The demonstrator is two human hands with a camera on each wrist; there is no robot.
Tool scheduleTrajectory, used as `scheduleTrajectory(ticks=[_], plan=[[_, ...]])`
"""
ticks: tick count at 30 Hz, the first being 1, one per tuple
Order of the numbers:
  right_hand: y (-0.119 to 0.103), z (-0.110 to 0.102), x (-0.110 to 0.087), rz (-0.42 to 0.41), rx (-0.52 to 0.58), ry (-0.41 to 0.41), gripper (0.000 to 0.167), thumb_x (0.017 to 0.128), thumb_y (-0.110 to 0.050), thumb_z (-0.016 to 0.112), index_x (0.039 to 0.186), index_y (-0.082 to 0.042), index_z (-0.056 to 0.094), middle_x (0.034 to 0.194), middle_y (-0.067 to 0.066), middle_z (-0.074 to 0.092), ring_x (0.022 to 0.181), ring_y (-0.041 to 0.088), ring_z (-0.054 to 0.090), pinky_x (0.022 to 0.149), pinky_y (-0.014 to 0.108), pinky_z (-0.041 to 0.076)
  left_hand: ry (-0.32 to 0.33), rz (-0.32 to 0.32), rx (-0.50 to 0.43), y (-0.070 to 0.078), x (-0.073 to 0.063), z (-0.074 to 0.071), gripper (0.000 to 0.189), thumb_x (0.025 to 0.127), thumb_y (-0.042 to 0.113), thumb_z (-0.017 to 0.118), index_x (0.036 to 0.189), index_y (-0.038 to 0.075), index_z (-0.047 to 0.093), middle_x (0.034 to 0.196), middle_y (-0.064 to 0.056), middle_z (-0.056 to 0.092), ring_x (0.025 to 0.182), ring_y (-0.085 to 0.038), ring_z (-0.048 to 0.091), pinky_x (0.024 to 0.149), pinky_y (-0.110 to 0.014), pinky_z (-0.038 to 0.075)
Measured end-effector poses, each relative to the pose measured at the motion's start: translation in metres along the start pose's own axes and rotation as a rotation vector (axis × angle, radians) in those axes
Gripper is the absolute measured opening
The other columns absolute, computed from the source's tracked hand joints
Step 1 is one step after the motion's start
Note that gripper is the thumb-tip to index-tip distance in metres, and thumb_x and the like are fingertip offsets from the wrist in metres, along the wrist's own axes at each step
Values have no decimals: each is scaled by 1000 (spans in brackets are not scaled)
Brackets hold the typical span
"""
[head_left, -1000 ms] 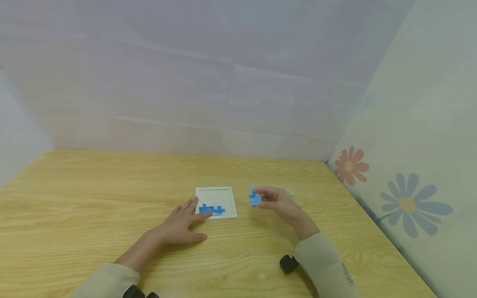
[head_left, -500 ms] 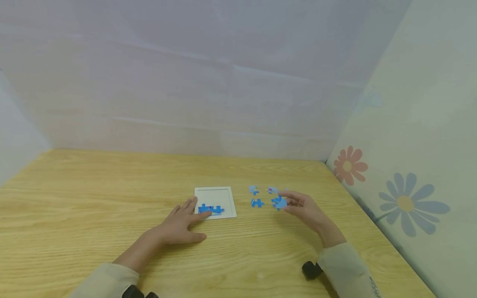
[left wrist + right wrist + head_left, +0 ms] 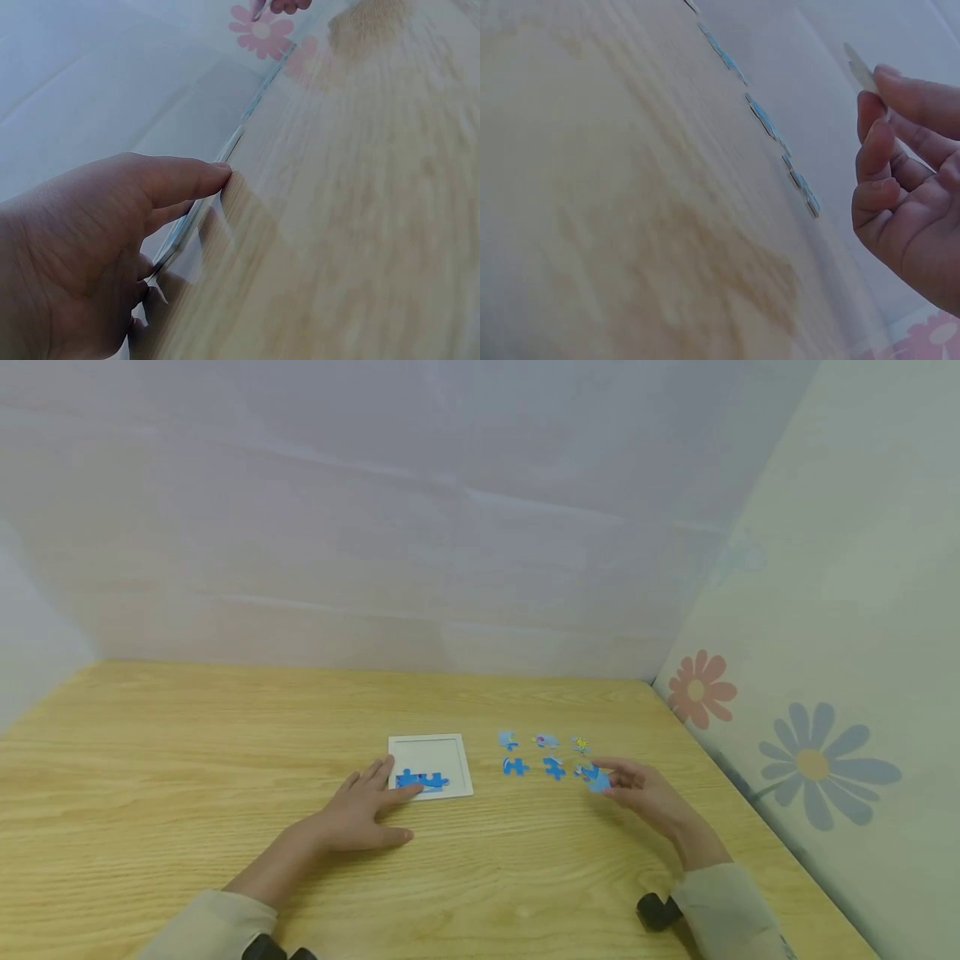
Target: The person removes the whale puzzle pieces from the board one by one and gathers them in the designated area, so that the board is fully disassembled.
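Observation:
My right hand (image 3: 654,802) pinches a light blue jigsaw piece (image 3: 600,781) between thumb and fingers, held above the table at the right end of the loose pieces. In the right wrist view that same jigsaw piece (image 3: 861,71) appears edge-on, apart from the wood. Spread over the left edge of a white puzzle tray (image 3: 431,753), my left hand (image 3: 348,818) has straight fingers. Its index finger rests on joined blue pieces (image 3: 422,778) lying along the tray's near side, partly hiding them. The left wrist view shows the tray edge (image 3: 180,234) beneath those fingers.
Loose jigsaw pieces lie in two rows right of the tray: a blue one (image 3: 515,767), another blue one (image 3: 554,767), and one with a yellow flower (image 3: 581,744) among them. A white wall stands behind the wooden table (image 3: 225,727); a flowered panel (image 3: 847,635) borders the right.
My right hand has carried the jigsaw piece rightward over the loose pieces, uncovering both rows. My left hand stays in place on the tray.

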State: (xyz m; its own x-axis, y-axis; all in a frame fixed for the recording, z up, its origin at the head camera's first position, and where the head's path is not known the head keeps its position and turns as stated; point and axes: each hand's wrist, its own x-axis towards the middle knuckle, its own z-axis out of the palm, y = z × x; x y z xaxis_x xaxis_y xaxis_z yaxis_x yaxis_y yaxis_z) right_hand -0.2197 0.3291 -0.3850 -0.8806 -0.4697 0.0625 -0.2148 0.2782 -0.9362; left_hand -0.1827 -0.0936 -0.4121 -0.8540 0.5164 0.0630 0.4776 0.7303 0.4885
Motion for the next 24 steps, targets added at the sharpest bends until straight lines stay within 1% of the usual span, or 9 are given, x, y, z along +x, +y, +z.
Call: scheduleTrajectory(ticks=[3, 5, 7, 9, 13, 19, 24], plan=[[4, -4, -5, 15, 22, -19, 45, 85, 1, 50, 125, 11, 33, 82, 5, 46, 69, 10, 44, 60, 25, 42, -6, -8, 8, 0, 1, 0, 64, 76, 49, 56, 131, 20, 40, 138, -27, 7, 125, -39, 4, 95, -55, 3], [6, -5, -9, 46, 29, -18, 46, 84, 2, 50, 126, 10, 33, 83, 3, 46, 70, 10, 44, 60, 24, 42, -14, -8, 8, 0, 1, 0, 64, 77, 49, 56, 131, 21, 40, 138, -26, 6, 126, -38, 3, 95, -55, 3], [8, -6, -12, 69, 24, -20, 47, 84, 1, 52, 125, 12, 33, 84, 3, 46, 72, 10, 44, 61, 24, 42, -18, -2, 3, 0, 1, 0, 64, 77, 49, 55, 131, 20, 40, 138, -26, 6, 126, -39, 3, 95, -55, 4], [9, -8, -14, 92, 8, -18, 50, 84, -4, 55, 125, 12, 34, 85, 6, 46, 72, 10, 44, 61, 23, 41, -22, 4, -4, 1, 1, -1, 64, 77, 50, 55, 131, 20, 40, 138, -27, 6, 125, -39, 2, 94, -55, 4], [11, -10, -16, 138, -14, -19, 55, 82, -12, 59, 126, 10, 34, 84, 7, 47, 66, 10, 42, 57, 23, 40, -26, 6, -2, 3, 0, -2, 64, 77, 51, 54, 131, 20, 39, 138, -27, 6, 125, -39, 2, 94, -56, 4], [14, -11, -16, 198, 8, -14, 54, 82, -13, 59, 127, 5, 37, 81, 7, 51, 53, 10, 39, 47, 21, 35, -24, -1, -10, 5, -1, -4, 64, 77, 49, 55, 131, 18, 40, 138, -28, 7, 125, -40, 3, 94, -56, 4], [17, -8, -12, 229, -14, -1, 52, 81, -14, 61, 125, 3, 41, 74, 5, 51, 48, 9, 36, 43, 20, 32, -24, -7, -16, 6, -3, -5, 65, 77, 49, 55, 131, 18, 40, 138, -27, 7, 125, -40, 2, 94, -56, 3]])
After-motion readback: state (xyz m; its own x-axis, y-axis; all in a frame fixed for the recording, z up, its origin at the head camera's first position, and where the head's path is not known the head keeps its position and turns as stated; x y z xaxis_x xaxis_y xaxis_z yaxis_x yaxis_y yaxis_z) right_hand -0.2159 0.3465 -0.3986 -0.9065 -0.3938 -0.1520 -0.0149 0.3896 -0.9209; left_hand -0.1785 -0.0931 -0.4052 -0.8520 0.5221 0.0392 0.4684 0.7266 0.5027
